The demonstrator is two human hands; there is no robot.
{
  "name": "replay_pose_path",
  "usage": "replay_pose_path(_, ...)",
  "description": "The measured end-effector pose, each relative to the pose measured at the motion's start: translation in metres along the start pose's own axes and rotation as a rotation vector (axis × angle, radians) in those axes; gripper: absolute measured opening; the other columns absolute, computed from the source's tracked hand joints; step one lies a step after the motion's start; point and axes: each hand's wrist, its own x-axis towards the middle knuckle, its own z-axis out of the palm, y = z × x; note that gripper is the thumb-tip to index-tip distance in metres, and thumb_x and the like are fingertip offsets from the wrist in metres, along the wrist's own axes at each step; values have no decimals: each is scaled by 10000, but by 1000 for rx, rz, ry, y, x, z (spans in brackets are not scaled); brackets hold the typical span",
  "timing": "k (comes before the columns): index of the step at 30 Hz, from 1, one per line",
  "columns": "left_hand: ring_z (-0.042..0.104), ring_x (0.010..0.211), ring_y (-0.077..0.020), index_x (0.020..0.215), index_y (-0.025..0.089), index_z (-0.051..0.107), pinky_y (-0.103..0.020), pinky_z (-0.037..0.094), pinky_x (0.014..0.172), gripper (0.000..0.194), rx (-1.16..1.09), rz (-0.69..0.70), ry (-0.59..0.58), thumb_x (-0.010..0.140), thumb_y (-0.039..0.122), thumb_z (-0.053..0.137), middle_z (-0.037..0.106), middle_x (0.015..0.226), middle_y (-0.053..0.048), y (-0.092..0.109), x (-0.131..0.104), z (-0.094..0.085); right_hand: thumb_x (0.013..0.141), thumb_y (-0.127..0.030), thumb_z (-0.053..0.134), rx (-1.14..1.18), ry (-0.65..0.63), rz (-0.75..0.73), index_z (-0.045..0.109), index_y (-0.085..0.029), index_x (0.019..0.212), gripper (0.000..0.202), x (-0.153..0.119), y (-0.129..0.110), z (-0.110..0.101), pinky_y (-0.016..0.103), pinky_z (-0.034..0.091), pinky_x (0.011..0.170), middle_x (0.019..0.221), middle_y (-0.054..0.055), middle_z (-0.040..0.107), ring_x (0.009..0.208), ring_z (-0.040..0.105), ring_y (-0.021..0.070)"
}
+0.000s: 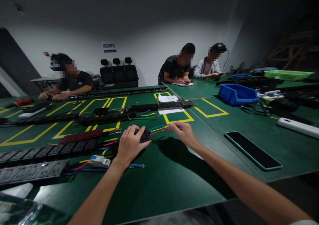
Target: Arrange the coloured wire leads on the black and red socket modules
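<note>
Bracing the black electrical module (pixel 145 136) firmly in the closed left hand (pixel 130 145) should resist any pull. The right hand (pixel 184 134), apart from it, pinches the ends of the blue, yellow and red wires (pixel 159 131); between the hands, these are best straight but unstrained.

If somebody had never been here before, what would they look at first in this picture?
Probably the two bare hands in the middle: the left hand grips a small black plastic block, and the right hand pinches the ends of its blue, yellow and red wires. Next, perhaps, the bright blue plastic bin at the right, farther back on the green table.
</note>
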Motion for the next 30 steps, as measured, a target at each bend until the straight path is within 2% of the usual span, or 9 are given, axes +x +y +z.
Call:
replay_pose_path(5,577,950,-265,1270,155,666,-381,509,828,541,6,-12,7,830,444,794,582,1036,-102,0,0,0,941,-441,529,24,-2,42,788,-191,757,404,-1,1,0,290,436,554,711,46,741,596,610,194)
replay_pose_path(11,589,939,-261,1254,169,676,-373,514,822,545,15,-13,10,799,429,826,592,1020,-95,1,1,-2,919,-431,593,32,13,-27,777,-184,764,344,-1,-5,-1,286,459,616,718,43,744,636,629,187)
replay_pose_path(16,591,941,-268,1259,155,677,-379,513,807,566,3,4,1,791,431,832,598,1015,-101,3,0,0,904,-425,619,21,42,-32,744,-181,727,327,-1,-7,-1,286,451,601,678,41,721,608,612,180)
replay_pose_path(20,594,941,-267,1263,152,674,-378,513,804,573,-8,7,2,792,438,831,601,1013,-101,7,0,-2,907,-449,621,8,51,-30,749,-175,774,331,-2,-8,-4,292,438,580,709,50,725,601,596,177)
replay_pose_path(25,593,957,-265,1271,155,666,-385,518,831,587,-25,-2,40,793,456,827,609,1026,-101,10,3,-11,902,-466,635,42,102,-23,745,-175,788,331,-1,-15,-10,295,432,587,702,48,706,624,585,178)
replay_pose_path(30,599,960,-261,1279,153,654,-388,518,847,595,-68,37,57,801,467,818,611,1050,-105,6,16,-28,865,-502,666,155,155,47,747,-172,850,340,6,-18,-18,288,416,550,693,41,673,598,548,165)
